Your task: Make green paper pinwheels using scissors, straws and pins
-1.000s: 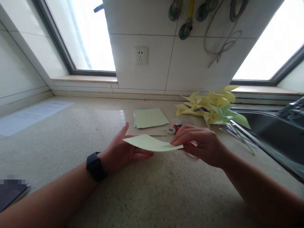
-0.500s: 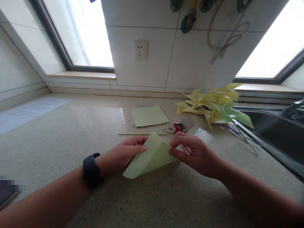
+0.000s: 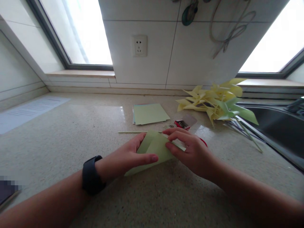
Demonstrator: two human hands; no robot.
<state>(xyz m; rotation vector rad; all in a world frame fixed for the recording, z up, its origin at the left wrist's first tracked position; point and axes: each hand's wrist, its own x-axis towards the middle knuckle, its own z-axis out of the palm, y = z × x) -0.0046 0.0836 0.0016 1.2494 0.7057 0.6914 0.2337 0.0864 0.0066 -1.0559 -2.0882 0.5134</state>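
Apparently folding a thin, pale-green paper sheet [image 3: 158, 149] at the middle of the speckled beige bench [image 3: 147, 202], pinching its left part with the left hand [image 3: 125, 156] and its right with the right hand [image 3: 193, 153], probably needing matched edges before creasing.

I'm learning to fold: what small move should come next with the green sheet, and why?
Perhaps press the sheet down with the right hand, whose fingertips touch it: it looks folded over, and the left hand has its thumb on top.
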